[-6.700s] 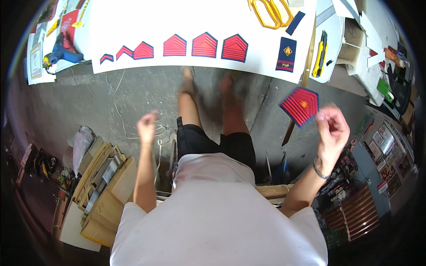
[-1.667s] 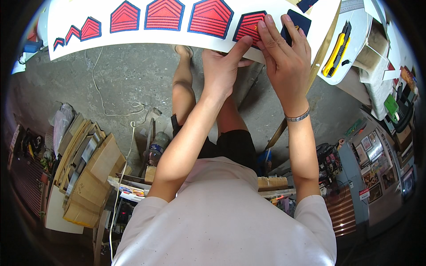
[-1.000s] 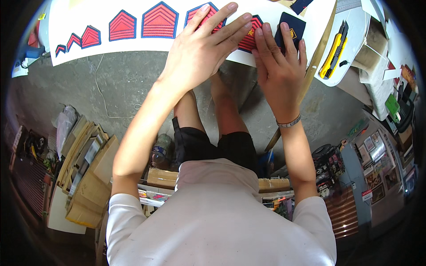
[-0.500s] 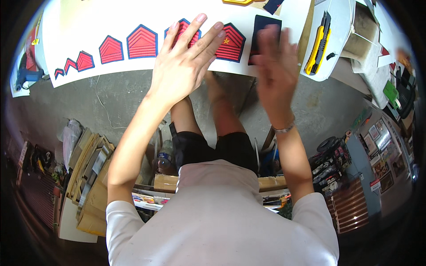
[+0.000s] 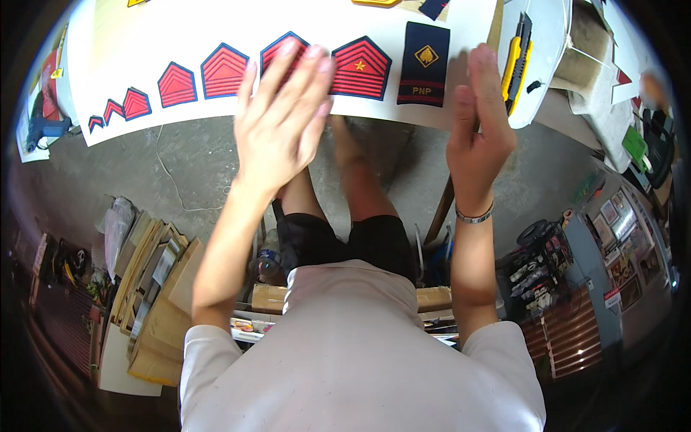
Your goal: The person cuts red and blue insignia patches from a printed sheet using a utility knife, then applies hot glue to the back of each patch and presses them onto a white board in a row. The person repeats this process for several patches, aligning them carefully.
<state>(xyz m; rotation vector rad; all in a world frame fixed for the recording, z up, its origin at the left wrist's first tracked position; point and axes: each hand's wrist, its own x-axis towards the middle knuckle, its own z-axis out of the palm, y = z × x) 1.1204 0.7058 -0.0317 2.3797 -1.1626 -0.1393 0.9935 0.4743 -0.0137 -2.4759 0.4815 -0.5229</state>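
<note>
A row of red insignia patches with dark blue borders lies along the near edge of the white sheet (image 5: 237,21), growing larger rightward. Over one red chevron patch (image 5: 299,45) hovers my left hand (image 5: 281,119), palm down with fingers stretched out, partly hiding it. Just to its right is a red patch with a gold star (image 5: 367,85). Beyond that lies a navy rectangular patch (image 5: 426,75) with a gold emblem and red stripes. My right hand (image 5: 481,129) is beside it, turned edge-on, fingers extended, holding nothing; a bracelet circles the wrist.
A yellow-and-black utility knife (image 5: 515,68) lies on a white surface right of my right hand. Yellow cut pieces (image 5: 376,2) show at the far edge. Stacked boards and cardboard (image 5: 147,288) stand at lower left, and a green object (image 5: 635,151) at far right.
My right hand has moved right, off the navy patch, uncovering it. My left hand has shifted slightly left and nearer to me, uncovering the left side of the star patch.
</note>
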